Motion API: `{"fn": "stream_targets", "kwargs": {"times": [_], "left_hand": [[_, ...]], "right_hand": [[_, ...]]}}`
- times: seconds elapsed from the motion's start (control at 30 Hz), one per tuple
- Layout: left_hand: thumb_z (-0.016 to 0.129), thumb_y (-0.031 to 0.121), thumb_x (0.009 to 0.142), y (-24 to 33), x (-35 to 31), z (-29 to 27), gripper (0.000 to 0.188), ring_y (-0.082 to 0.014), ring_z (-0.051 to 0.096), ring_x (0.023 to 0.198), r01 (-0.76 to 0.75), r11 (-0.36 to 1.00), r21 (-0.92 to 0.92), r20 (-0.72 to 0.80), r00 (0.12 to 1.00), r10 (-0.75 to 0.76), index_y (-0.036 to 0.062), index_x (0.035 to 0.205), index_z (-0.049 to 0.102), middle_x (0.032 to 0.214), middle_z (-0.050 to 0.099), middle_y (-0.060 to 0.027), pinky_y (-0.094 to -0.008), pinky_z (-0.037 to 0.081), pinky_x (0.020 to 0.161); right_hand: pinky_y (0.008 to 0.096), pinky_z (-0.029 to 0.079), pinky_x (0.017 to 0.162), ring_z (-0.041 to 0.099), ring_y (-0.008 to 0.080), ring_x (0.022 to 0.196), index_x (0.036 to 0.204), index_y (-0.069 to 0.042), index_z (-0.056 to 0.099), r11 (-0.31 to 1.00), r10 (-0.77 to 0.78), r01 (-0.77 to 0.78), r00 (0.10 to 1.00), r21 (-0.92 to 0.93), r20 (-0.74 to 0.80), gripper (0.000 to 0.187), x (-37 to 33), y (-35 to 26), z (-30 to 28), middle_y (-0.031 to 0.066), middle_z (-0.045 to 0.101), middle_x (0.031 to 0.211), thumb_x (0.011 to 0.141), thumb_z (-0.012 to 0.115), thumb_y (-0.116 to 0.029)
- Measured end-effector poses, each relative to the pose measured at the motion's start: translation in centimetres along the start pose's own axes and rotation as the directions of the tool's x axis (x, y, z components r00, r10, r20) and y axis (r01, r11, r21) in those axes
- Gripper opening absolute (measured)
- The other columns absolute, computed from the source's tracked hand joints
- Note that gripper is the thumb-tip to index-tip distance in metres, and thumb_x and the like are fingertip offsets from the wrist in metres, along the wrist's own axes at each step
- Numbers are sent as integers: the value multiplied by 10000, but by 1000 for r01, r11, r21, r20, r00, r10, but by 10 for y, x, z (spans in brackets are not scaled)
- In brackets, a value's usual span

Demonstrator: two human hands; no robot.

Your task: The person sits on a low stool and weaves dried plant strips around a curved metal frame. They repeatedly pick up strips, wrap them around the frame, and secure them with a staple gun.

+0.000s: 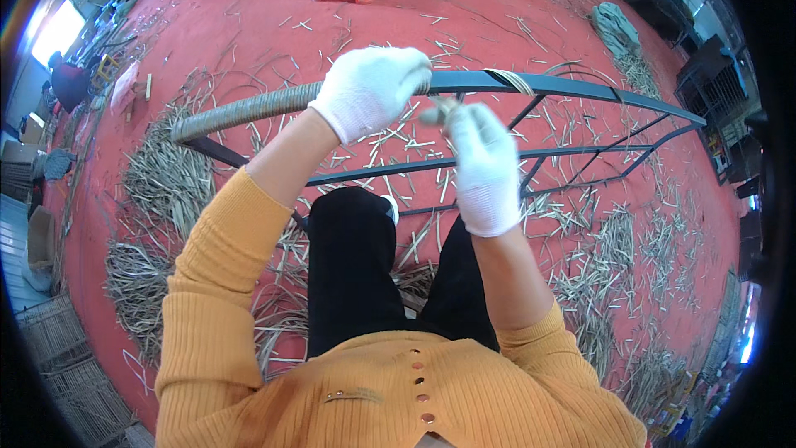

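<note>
Smooth metal frame (464, 81), rough wrapping (249, 108)

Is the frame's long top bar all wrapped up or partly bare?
The bar is partly bare: coiled strips cover its left end up to the left hand, but dark metal mostly shows to the right.

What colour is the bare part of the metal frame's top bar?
The bare top bar is dark bluish grey, seen best in the head view.
</note>
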State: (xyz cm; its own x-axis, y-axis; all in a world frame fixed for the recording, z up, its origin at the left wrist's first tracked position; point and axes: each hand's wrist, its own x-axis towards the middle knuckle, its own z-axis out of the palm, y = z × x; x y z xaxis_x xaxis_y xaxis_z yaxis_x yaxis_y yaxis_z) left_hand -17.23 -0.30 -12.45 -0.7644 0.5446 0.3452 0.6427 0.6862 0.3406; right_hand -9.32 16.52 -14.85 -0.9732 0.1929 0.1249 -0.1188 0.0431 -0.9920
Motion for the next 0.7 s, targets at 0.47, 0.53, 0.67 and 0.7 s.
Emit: {"fn": "stream_targets", "kwargs": {"times": [0.47, 0.53, 0.67, 0.7], "left_hand": [[667, 387, 935, 14, 15, 18, 342, -342, 715, 982, 41, 989, 142, -22, 999, -38, 96, 1117, 675, 980, 731, -138, -467, 567, 807], [678, 385, 902, 7, 33, 3, 384, -357, 695, 896, 102, 994, 27, 240, 965, -106, 47, 1083, 685, 942, 718, -179, -448, 543, 793], [683, 370, 887, -9, 47, -6, 373, -318, 659, 775, 22, 989, -145, 348, 937, 30, 16, 1004, 684, 823, 678, -169, -422, 509, 735], [684, 374, 886, -13, 48, -2, 368, -318, 658, 773, -7, 988, -155, 327, 943, 58, 24, 1001, 686, 820, 679, -161, -423, 509, 735]], "right_hand": [[288, 492, 696, 545, 128, 723, 1248, -22, 596, 941, 7, 23, 996, 336, -86, 239, 16, 49, -3, 45, 625, 899, 1039, 575, -137], [286, 496, 714, 567, 120, 777, 1399, -45, 496, 702, 216, -249, 967, 667, 134, 361, 17, 72, 4, 61, 626, 979, 1044, 542, -87], [279, 483, 595, 591, 126, 630, 1134, -39, 586, 903, 111, -214, 954, 374, 277, 162, 41, 95, 5, 46, 628, 813, 1078, 506, -168], [275, 471, 570, 581, 127, 596, 1075, -46, 585, 921, 142, -252, 927, 296, 347, 180, 36, 96, -2, 41, 621, 770, 1087, 493, -200]]}}
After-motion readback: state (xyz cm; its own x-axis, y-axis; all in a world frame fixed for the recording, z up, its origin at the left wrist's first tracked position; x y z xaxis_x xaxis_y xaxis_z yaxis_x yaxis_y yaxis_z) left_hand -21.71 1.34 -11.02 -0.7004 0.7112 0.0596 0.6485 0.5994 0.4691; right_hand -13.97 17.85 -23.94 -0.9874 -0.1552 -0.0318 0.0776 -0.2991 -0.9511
